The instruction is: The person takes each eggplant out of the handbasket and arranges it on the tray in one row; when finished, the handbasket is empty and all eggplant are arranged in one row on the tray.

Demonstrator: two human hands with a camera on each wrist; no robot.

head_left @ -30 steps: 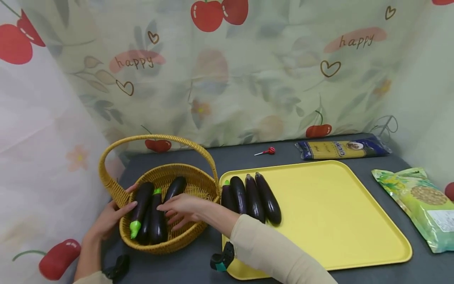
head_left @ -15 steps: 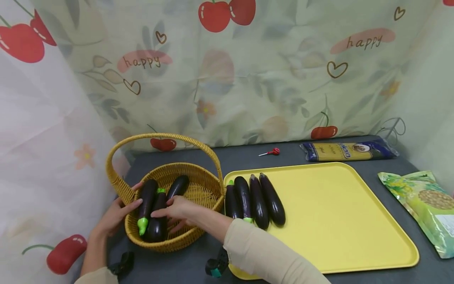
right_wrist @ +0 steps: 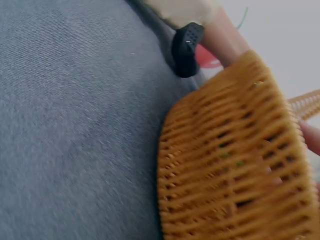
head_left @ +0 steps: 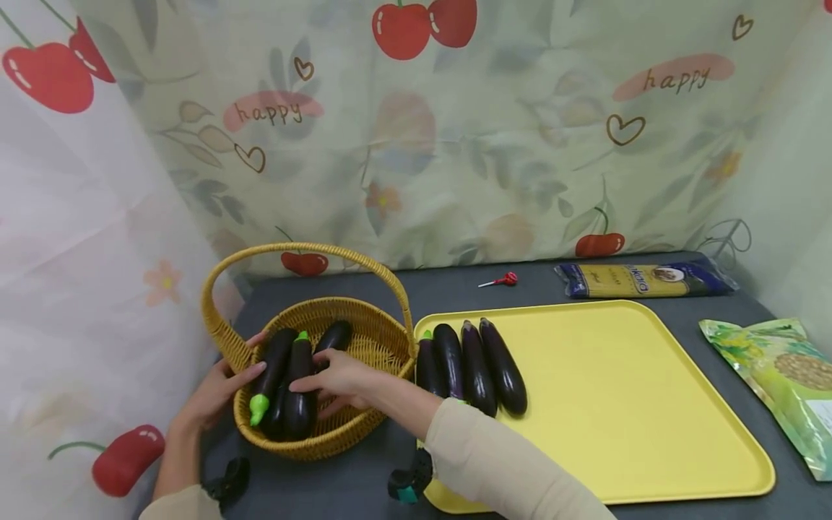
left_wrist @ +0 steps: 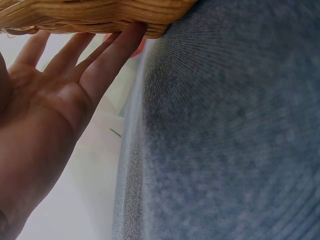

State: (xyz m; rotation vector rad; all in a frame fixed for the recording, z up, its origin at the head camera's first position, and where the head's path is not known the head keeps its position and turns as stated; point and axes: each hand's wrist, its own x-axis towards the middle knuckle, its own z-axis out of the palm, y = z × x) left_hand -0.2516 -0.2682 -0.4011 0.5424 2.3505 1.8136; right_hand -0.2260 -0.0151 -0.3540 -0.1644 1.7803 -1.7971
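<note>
We have our right hand (head_left: 344, 379) reaching over the right rim of the basket (head_left: 325, 449), which sits by the left edge of the desk (head_left: 422, 289), its thumb laid across the middle eggplant (head_left: 300, 415) and its fingers down along that eggplant's right flank, so we seem to be pinching it around mid-length, though the fingertips are hidden; that eggplant lies in the basket's left half, its long axis running from the front rim toward the back, green stem at the far end, dark rounded end near us, and our right forearm comes in across this axis from the right; our left hand (head_left: 217, 390) is farther off, gripping the basket's left rim, thumb over the inside and fingers against the outer wall, with the left eggplant (head_left: 276, 361) between it and the one we pinch; a back eggplant (head_left: 334, 336) rests just beyond our right knuckles, nearer the back rim; to the right, beyond the basket, the yellow tray (head_left: 617, 404) bears four eggplants (head_left: 477, 368) side by side along its left edge, all clear of both hands
</note>
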